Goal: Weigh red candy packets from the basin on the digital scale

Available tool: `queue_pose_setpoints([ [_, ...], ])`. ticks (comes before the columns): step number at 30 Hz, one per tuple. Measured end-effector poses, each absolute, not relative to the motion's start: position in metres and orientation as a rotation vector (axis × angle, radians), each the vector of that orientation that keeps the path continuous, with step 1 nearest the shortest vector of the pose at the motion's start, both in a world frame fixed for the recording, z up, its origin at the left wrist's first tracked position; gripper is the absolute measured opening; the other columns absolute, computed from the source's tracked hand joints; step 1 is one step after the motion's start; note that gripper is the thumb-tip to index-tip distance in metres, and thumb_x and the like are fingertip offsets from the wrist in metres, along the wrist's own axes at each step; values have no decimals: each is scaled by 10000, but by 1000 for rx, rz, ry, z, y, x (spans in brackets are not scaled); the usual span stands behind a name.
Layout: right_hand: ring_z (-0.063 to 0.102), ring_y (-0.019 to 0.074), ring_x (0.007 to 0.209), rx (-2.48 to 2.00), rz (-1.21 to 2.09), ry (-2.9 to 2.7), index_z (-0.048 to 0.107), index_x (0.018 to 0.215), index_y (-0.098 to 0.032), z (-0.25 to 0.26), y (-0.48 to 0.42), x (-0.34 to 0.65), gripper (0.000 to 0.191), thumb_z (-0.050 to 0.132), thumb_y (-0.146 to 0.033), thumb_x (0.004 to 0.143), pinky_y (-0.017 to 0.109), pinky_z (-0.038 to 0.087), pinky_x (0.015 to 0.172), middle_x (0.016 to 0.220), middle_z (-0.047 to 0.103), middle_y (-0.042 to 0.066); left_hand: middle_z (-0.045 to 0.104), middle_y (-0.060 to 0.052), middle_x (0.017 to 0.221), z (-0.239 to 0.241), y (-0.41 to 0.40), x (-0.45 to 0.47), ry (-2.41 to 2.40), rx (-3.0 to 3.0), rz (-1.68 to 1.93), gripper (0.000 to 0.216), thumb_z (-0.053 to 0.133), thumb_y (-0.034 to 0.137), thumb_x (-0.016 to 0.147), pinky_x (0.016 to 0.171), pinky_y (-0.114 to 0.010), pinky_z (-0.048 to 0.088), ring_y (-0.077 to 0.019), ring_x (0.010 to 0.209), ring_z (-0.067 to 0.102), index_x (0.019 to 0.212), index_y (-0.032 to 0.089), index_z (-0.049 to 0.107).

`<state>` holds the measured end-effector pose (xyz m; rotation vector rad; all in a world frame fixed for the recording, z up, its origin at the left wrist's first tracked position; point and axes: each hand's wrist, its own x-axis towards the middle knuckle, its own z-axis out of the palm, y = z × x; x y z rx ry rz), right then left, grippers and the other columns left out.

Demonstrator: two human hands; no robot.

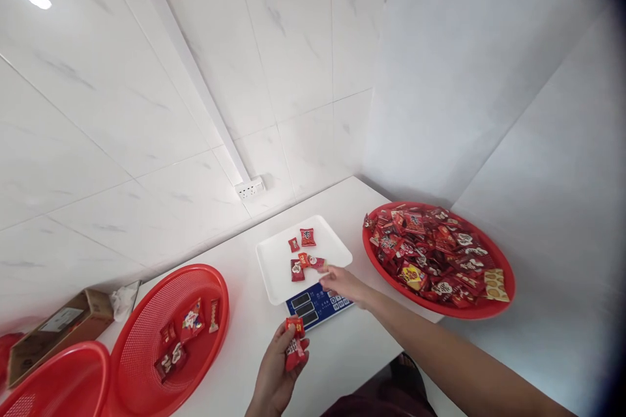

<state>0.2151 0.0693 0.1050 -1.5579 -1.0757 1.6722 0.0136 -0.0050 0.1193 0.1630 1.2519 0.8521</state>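
A digital scale (309, 307) with a blue key panel stands on the table, its white tray (271, 280) carrying several small red wrapped snack packets (297, 270). My right hand (345, 283) reaches over the tray's near right edge. Its thumb and forefinger are closed at the end of a red-and-white snack packet (315, 262). In front of the scale, my left hand (281, 361) is closed around red snack packets (295, 350), one above another; how many lie in the palm is hidden.
On the right, a red basket (511, 290) is heaped with wrapped snacks. A red mesh basket (141, 332) on the left holds several packets, and another red basket (63, 381) overlaps its near side. Behind them sits a cardboard box (59, 332). A power socket (250, 189) is on the tiled wall.
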Motion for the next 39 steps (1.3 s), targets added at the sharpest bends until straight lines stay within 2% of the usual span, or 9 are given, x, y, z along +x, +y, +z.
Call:
queue_pose_setpoints([
  [2,616,162,803,-1462,1856,-1127,581,1021,-147,101,44,213,350,634,-340,735,287,472,706,964,639,85,617,-28,774,120,-10,17,1217,312,784,290,686,253,718,532,-213,473,-124,623,605,970,173,565],
  [6,607,127,727,-1213,2081,-1219,621,941,-149,106,5,203,376,621,-459,729,250,454,660,881,647,64,597,-26,746,122,-16,30,1139,562,716,329,706,361,683,520,-204,433,-109,602,557,921,156,609],
  [10,579,121,699,-1181,2040,-1273,647,854,-154,118,-4,199,353,625,-476,710,231,432,635,789,643,40,612,-53,769,124,-17,40,1100,620,704,342,707,363,679,565,-198,424,-104,627,545,920,134,629],
  [15,525,96,623,-1211,2013,-1276,649,798,-151,112,-3,209,316,629,-452,705,219,409,602,692,598,12,595,-33,741,123,-19,38,1147,552,637,386,703,383,676,514,-205,417,-119,614,558,973,156,604],
  [21,538,104,650,-1374,1943,-1011,611,797,-148,96,-5,232,359,684,-467,650,231,402,612,739,600,21,592,-9,703,124,-19,17,1200,341,714,295,680,298,717,552,-208,457,-110,618,586,967,180,574],
  [31,524,95,658,-1391,1826,-685,596,802,-162,98,1,255,350,718,-440,627,243,412,659,766,590,12,646,-47,849,144,-11,-9,1234,189,924,275,601,118,757,689,-282,534,-143,742,654,1022,186,565],
  [35,531,102,663,-1369,1837,-699,602,814,-166,99,1,251,364,721,-451,622,252,413,666,767,597,14,651,-55,850,142,-12,-4,1203,178,902,317,607,88,754,661,-261,538,-139,726,659,1050,184,549],
  [39,523,98,653,-1374,1833,-710,602,808,-164,98,2,250,366,716,-459,624,251,406,665,757,592,10,637,-34,820,141,-12,0,1219,197,846,322,640,162,755,513,-170,492,-91,618,622,1065,196,559],
])
